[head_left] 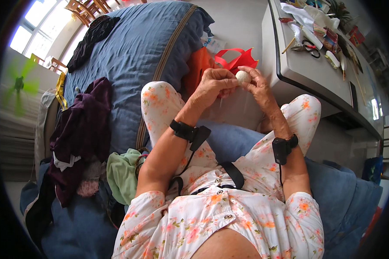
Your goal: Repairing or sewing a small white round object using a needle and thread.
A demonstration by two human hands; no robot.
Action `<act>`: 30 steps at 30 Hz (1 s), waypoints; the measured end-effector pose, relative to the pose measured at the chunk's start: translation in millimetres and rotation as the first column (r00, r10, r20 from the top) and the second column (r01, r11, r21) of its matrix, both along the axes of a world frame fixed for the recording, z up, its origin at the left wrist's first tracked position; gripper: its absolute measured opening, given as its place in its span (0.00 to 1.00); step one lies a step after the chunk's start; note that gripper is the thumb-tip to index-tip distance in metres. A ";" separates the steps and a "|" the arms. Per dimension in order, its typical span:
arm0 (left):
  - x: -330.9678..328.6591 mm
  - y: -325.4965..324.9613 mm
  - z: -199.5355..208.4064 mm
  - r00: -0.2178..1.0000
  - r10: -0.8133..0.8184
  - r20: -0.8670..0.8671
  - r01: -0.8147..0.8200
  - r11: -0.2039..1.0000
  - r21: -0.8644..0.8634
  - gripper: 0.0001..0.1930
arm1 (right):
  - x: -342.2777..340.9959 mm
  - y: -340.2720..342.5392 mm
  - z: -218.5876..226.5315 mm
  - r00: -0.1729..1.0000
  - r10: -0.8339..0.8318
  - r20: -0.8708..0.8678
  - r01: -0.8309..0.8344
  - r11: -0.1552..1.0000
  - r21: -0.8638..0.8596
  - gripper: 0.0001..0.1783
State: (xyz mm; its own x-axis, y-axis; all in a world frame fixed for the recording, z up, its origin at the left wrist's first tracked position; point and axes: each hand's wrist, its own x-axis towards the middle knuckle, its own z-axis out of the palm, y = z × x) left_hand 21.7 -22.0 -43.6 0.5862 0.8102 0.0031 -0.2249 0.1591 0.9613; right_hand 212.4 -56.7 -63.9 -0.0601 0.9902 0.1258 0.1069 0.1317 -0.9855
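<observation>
A small off-white ball of yarn [243,77] sits between both hands above my knees. My right hand [258,84] pinches the ball with its fingertips. My left hand [213,84] is closed beside it, fingers touching the ball and seeming to pull a thin pale strand that hangs down from it. Both wrists wear black bands. I sit on a blue cushion in floral trousers and a floral shirt.
A grey table [307,75] stands to the right, with scissors [309,46], a stick and small craft items on it. Red and orange fabric [237,58] lies beyond my hands. To the left, a blue-covered bed [134,56] holds purple, black and green clothes.
</observation>
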 end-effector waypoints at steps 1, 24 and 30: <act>-1.4 2.8 -0.8 0.999 0.018 0.048 -0.016 0.999 -0.030 0.05 | -1.3 -1.0 0.7 0.990 0.032 0.134 -0.037 0.999 0.035 0.23; 7.2 -4.1 -5.0 0.987 0.013 -0.158 0.022 0.975 0.221 0.06 | 8.2 4.1 0.5 0.853 -0.066 -0.518 0.048 0.998 -0.049 0.25; 1.8 -2.4 2.6 0.995 -0.010 -0.100 0.022 0.993 0.118 0.05 | 1.5 0.8 -0.1 0.971 0.014 -0.239 -0.040 0.994 -0.103 0.17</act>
